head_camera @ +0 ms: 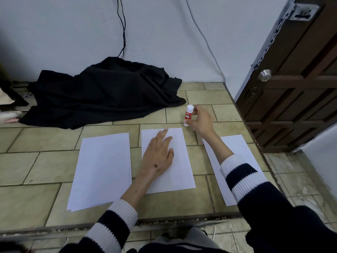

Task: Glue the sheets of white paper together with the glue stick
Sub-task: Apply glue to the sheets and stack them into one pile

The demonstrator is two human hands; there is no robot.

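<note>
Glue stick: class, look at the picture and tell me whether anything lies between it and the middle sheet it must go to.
Nothing visible does. The glue stick, in the right hand, stands on bare tile just beyond the middle sheet. The left hand lies flat on that sheet, covering its left part; the rest is clear.

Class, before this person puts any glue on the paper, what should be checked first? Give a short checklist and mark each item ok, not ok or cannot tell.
1. Glue stick in hand: ok, the right hand grips it.
2. Cap off: not ok, the white cap looks still on.
3. Middle sheet held steady: ok, the left hand lies flat on it.
4. Sheets to join within reach: ok, left stack and right sheet lie alongside.
5. Black cloth clear of the paper: ok, it lies apart.
6. Glue soft enough: cannot tell.
</note>
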